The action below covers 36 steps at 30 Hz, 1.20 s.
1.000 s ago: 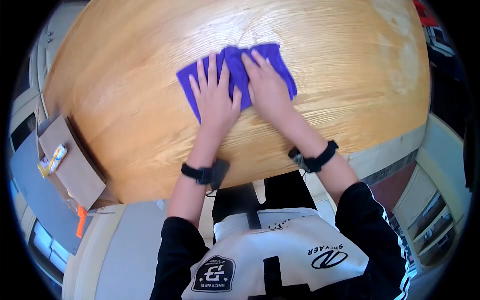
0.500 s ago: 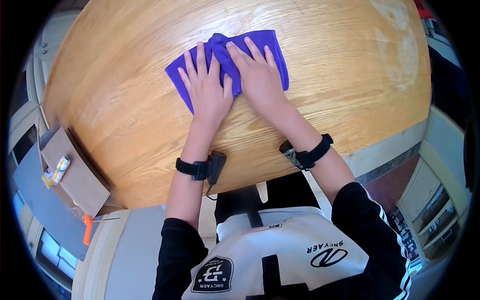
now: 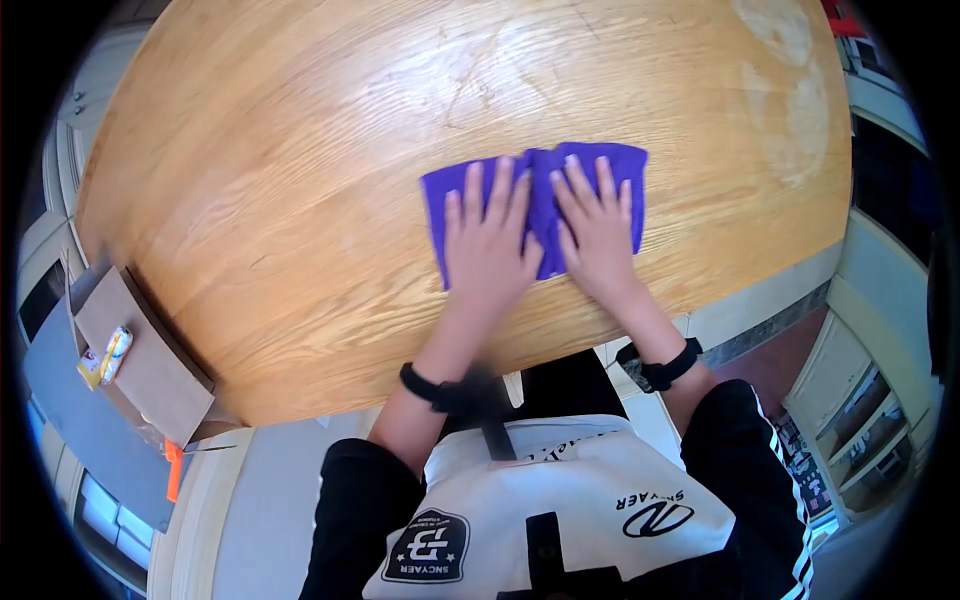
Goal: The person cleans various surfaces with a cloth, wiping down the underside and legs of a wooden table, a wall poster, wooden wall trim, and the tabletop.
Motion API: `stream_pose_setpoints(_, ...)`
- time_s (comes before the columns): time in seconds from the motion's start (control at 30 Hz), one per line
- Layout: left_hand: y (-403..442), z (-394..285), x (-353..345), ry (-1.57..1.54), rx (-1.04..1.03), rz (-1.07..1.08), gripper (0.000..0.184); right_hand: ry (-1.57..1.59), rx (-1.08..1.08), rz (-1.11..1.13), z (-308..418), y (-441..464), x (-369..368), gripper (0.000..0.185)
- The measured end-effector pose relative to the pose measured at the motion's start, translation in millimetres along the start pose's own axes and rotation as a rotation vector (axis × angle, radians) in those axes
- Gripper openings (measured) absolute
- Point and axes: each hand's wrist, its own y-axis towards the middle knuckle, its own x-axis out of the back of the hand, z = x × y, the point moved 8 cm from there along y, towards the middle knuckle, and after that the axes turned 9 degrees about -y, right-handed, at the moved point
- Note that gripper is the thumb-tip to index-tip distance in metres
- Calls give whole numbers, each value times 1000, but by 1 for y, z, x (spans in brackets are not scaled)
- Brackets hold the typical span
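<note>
A purple cloth (image 3: 541,213) lies spread on the wooden table (image 3: 330,180), with a ridge bunched between my two hands. My left hand (image 3: 489,235) rests flat on the cloth's left half, fingers stretched out and pointing away from me. On the right half, my right hand (image 3: 597,225) presses down with its fingers spread. Both palms cover part of the cloth, and the thumbs sit near its front edge. Black straps with small dark devices are around both wrists.
At the table's left edge stands an open cardboard box (image 3: 140,350) with a small wrapped packet (image 3: 116,352) on it. An orange object (image 3: 174,470) hangs below. Pale whitish marks (image 3: 790,120) show on the table's far right. Shelves (image 3: 870,440) stand at the lower right.
Both hands have slid the cloth toward me and to the right across the table. The fold between them looks flatter, and my hands are slightly farther apart.
</note>
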Motion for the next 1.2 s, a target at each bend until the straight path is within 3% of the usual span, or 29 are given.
stream_pose_setpoints(0.13,1,21,15,102,0,-33,59,-7,72,-105,31,29,1,52)
stream_pose_setpoints(0.3,66,47,45,184,-2,-287,58,-63,61,-328,31,101,17,50)
stream_pose_setpoints(0.37,74,47,46,205,-17,-287,58,-73,49,-360,26,113,18,51)
stream_pose_setpoints(0.43,73,40,48,231,-33,-287,57,-63,7,-321,21,100,18,52)
stream_pose_setpoints(0.57,40,26,26,199,-57,-6,63,-19,-90,-116,0,40,8,59)
stream_pose_setpoints(0.67,33,23,19,242,-83,58,64,-22,-141,-52,-23,8,8,60)
stream_pose_setpoints(0.83,67,14,25,202,-154,10,62,-22,-18,-193,-14,52,18,55)
stream_pose_setpoints(1.0,123,18,35,238,-147,-180,54,-76,-38,-352,-14,117,29,50)
stream_pose_setpoints(1.2,120,11,28,216,-121,-200,56,-106,-73,-324,-22,109,23,52)
